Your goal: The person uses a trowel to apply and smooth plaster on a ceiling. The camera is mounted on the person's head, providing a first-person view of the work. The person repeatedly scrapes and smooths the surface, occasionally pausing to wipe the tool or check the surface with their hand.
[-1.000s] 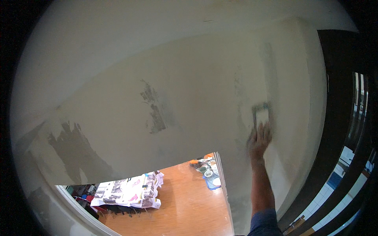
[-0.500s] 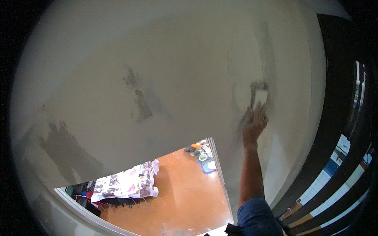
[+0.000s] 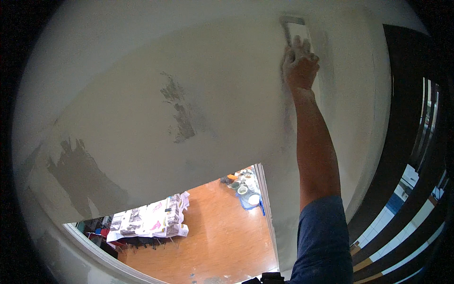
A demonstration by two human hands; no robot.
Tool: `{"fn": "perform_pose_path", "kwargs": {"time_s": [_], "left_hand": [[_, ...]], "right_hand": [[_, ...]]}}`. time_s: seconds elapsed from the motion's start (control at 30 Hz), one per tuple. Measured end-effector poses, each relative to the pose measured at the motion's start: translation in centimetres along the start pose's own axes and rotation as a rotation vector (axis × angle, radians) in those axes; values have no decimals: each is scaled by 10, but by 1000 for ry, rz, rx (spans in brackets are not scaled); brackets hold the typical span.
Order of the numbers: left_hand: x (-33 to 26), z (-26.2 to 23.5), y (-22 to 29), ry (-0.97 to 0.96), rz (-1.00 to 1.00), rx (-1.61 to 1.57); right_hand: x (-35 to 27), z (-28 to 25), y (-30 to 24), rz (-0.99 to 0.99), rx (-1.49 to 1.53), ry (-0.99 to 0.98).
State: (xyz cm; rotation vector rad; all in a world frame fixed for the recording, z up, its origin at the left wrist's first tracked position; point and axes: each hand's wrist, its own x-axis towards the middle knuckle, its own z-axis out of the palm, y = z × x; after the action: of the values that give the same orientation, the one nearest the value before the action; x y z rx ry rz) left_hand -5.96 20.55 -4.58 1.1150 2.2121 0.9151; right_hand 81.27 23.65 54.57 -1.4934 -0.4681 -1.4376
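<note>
Pale rectangular block (image 3: pixel 297 30) was held by the right hand (image 3: pixel 301 68), high on the right part of the grey-beige wall (image 3: pixel 236 118). Fingers were bent over its face, the grip closed on its lower part. The left hand's grip could not be told. Two rough darker patches (image 3: pixel 183 122) were noted leftward. Below, through an opening, a cloth-draped table (image 3: pixel 151 218) was seen on orange-brown floor (image 3: pixel 222 236).

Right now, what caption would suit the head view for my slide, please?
Right hand holding a flat tool against a patchy wall.
</note>
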Motion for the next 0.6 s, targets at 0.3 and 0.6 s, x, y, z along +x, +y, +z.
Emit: {"fn": "perform_pose_path", "kwargs": {"time_s": [0.3,0.6], "left_hand": [[-14,-19,-2,26,-4,67],[-19,-11,-9,35,7,82]], "right_hand": [[-297,-32,146,-96,-161,-99],[-702,-171,195,1210,-345,-748]]}}
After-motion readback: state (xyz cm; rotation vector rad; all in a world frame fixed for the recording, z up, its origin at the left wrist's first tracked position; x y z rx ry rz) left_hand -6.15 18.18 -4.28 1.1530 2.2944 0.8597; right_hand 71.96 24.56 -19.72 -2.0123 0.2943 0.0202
